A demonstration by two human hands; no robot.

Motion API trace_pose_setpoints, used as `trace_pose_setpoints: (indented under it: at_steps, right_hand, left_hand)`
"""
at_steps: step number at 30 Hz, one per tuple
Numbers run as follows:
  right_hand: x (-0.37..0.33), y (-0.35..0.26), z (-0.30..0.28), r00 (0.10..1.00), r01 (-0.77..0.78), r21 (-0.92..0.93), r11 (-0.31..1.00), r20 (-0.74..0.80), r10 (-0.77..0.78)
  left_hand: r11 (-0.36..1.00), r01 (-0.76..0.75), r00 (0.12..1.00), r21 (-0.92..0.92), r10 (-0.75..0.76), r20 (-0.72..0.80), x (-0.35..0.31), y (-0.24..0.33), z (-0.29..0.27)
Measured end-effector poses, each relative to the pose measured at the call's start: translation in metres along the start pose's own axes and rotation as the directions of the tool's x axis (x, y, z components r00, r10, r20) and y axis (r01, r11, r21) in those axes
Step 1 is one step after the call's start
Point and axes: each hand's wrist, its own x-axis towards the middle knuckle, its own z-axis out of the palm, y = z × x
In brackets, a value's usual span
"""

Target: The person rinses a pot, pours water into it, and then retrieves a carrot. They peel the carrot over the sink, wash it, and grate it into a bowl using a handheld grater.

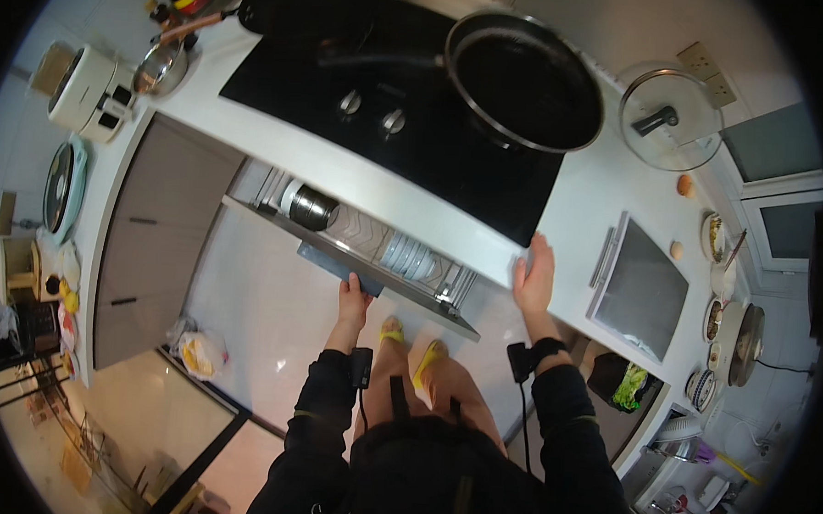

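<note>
Drawer [365,262], head view: stands partly open beneath the front of the white counter [342,173], before the person's body. Contents: a shiny dark container [312,209] toward the left end, stacked pale bowls [407,257] toward the right.

Left hand [353,302]: fingertips meet the drawer's front; the fingers are partly hidden, so whether they clamp it cannot be told.

Right hand [533,279]: rests at the counter's front edge, just beside the near right corner of the black cooktop [434,166]; fingers extended and close together, thumb apart.

Surroundings: frying pan [525,83] on the cooktop's right side; glass lid [688,131] farther right; flat grey board [643,281] on the counter, right of the right hand.
</note>
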Motion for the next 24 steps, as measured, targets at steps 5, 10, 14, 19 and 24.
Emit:
trace_pose_setpoints:
  at_steps: [5,10,14,19,24]
  right_hand:
    - [0.0,-0.002,0.001,1.0,0.022,0.006,1.0,-0.023,-0.021]
    - [-0.002,0.0,0.005,0.998,0.036,-0.023,0.999,-0.046,-0.037]
    - [-0.002,-0.005,0.005,0.996,-0.078,0.119,0.99,-0.025,0.082]
    - [-0.044,-0.045,0.025,0.989,0.139,0.362,0.922,-0.011,-0.145]
    - [-0.12,-0.103,0.107,0.711,-0.055,0.415,0.908,0.654,-0.256]
  left_hand:
    - [0.999,0.049,0.999,0.021,-0.048,-0.023,-0.032,-0.004,-0.053]
    - [0.996,0.077,0.997,0.036,-0.076,-0.027,-0.058,-0.008,-0.087]
    - [0.991,0.105,0.994,0.08,-0.103,-0.033,-0.068,-0.009,-0.104]
    - [0.989,0.107,0.994,0.102,-0.109,0.015,-0.077,-0.015,-0.12]
    - [0.993,0.094,0.995,0.075,-0.096,0.017,-0.084,-0.015,-0.122]
